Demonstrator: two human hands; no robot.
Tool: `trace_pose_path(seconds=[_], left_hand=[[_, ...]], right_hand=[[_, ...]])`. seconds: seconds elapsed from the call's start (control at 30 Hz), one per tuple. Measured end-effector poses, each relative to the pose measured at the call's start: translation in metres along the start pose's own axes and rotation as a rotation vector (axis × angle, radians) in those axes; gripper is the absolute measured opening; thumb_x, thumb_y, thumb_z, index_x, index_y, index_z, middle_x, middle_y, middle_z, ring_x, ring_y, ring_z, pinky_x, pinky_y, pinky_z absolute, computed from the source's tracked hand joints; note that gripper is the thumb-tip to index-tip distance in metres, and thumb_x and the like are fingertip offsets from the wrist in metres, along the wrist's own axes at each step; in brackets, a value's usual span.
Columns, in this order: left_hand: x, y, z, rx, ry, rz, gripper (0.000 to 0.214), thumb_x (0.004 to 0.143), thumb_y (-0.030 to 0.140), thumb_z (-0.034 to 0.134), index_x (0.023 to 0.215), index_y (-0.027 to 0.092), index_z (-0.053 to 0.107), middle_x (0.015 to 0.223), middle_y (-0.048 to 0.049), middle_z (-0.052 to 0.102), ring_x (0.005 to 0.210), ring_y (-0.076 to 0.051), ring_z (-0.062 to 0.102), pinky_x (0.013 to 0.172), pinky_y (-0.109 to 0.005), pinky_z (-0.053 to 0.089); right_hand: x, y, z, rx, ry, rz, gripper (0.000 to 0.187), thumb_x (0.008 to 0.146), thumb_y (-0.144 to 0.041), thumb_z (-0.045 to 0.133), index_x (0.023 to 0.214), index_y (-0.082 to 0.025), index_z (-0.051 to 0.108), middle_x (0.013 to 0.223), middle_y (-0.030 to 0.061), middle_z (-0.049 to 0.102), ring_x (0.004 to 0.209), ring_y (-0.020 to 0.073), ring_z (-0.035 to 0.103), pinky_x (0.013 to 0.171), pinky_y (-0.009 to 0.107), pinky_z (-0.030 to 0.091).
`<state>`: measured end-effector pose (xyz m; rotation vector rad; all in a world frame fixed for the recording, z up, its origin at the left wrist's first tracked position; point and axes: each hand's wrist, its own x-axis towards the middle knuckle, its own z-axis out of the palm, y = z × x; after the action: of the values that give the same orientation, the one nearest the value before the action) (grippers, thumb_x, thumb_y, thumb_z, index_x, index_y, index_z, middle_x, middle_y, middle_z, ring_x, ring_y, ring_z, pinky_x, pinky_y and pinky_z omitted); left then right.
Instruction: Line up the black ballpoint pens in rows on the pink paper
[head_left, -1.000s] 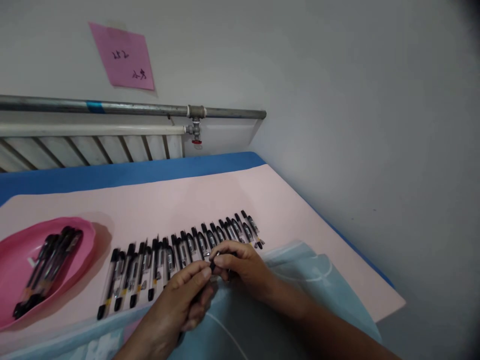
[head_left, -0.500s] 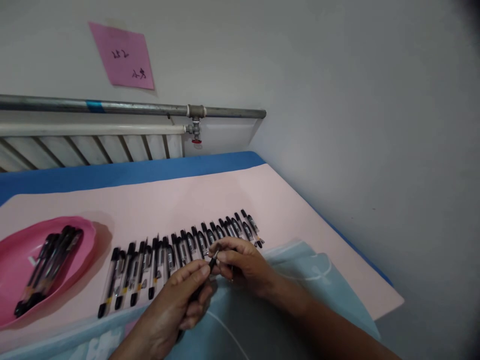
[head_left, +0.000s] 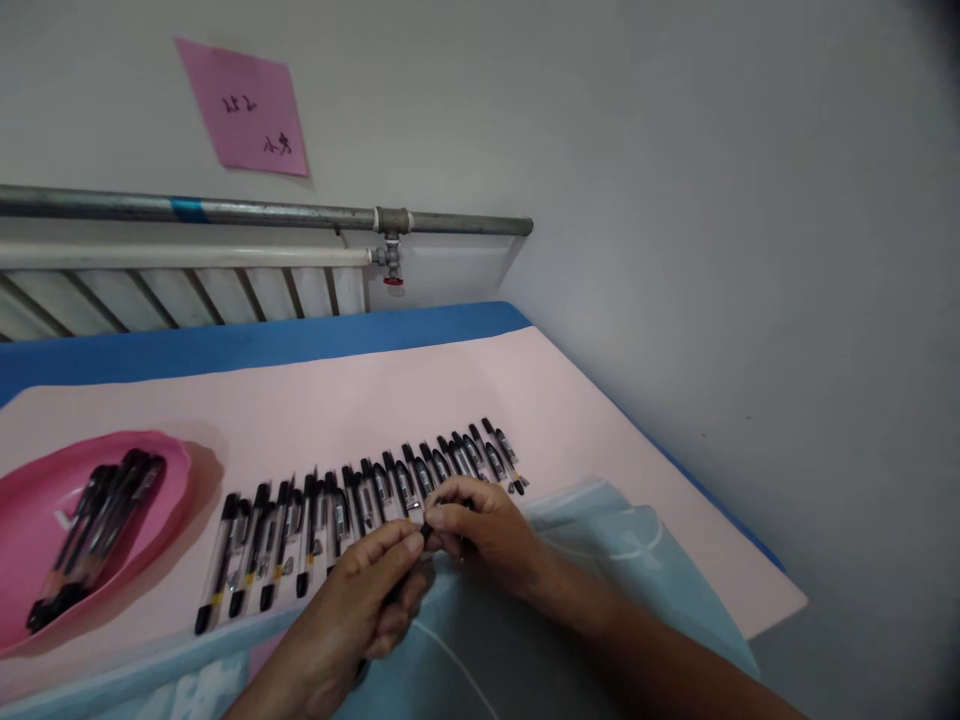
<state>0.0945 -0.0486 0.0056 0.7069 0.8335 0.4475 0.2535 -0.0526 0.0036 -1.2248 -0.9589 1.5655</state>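
Observation:
My left hand (head_left: 352,620) and my right hand (head_left: 484,535) meet at the near edge of a pink sheet (head_left: 390,390), both pinched on one black pen (head_left: 424,531). The left fingers wrap the pen's barrel, which is mostly hidden under them. The right thumb and forefinger pinch its upper end. Just beyond my hands a row of several black pens (head_left: 360,500) lies side by side across the pink sheet. A pink dish (head_left: 161,470) at the left holds several more black pens (head_left: 94,545).
A light blue cloth (head_left: 600,560) covers my lap below the hands. The pink sheet lies on a blue tabletop (head_left: 262,345). Behind it run a radiator (head_left: 187,300), a metal pipe (head_left: 262,214) with a red valve (head_left: 394,280), and a pink note (head_left: 244,108) on the wall.
My right fingers have slid down onto the pen's tip end, closing the small gap to my left fingers. The pens on the sheet and in the dish have stayed put.

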Motion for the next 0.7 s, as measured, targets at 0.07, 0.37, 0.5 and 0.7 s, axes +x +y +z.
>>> trace_pose_path(seconds=[0.07, 0.37, 0.5, 0.7], left_hand=[[0.000, 0.001, 0.000, -0.011, -0.005, -0.031, 0.026, 0.075, 0.044, 0.057, 0.081, 0.019, 0.050, 0.051, 0.0078, 0.039, 0.036, -0.001, 0.018, 0.033, -0.015, 0.005], [0.000, 0.005, -0.008, -0.152, -0.099, -0.138, 0.023, 0.077, 0.039, 0.057, 0.085, 0.018, 0.053, 0.050, 0.0080, 0.036, 0.036, 0.000, 0.016, 0.032, -0.014, 0.004], [-0.004, 0.008, -0.012, -0.175, -0.149, -0.199, 0.025, 0.080, 0.038, 0.053, 0.087, 0.015, 0.057, 0.048, 0.0086, 0.033, 0.035, 0.000, 0.012, 0.030, -0.013, 0.005], [-0.003, 0.006, -0.011, -0.154, -0.119, -0.167, 0.027, 0.079, 0.039, 0.053, 0.090, 0.015, 0.059, 0.049, 0.0077, 0.035, 0.035, 0.000, 0.015, 0.031, -0.014, 0.005]], right_hand=[[0.000, -0.001, -0.001, 0.029, -0.024, 0.017, 0.012, 0.068, -0.027, 0.062, 0.075, -0.017, 0.061, 0.043, -0.0070, 0.047, 0.041, 0.0061, 0.039, 0.044, 0.020, 0.028], [-0.002, 0.000, -0.004, 0.127, -0.141, 0.011, 0.016, 0.071, -0.027, 0.060, 0.084, -0.016, 0.060, 0.044, -0.0062, 0.048, 0.042, 0.0060, 0.040, 0.043, 0.019, 0.025], [0.001, -0.004, -0.013, 0.160, -0.113, -0.048, 0.017, 0.073, -0.026, 0.059, 0.085, -0.014, 0.060, 0.043, -0.0060, 0.046, 0.038, 0.0045, 0.035, 0.038, 0.017, 0.021], [0.007, -0.005, -0.015, 0.270, -0.081, -0.047, 0.014, 0.077, -0.028, 0.056, 0.083, -0.015, 0.057, 0.049, -0.0041, 0.050, 0.035, 0.0035, 0.032, 0.030, 0.014, 0.014]])
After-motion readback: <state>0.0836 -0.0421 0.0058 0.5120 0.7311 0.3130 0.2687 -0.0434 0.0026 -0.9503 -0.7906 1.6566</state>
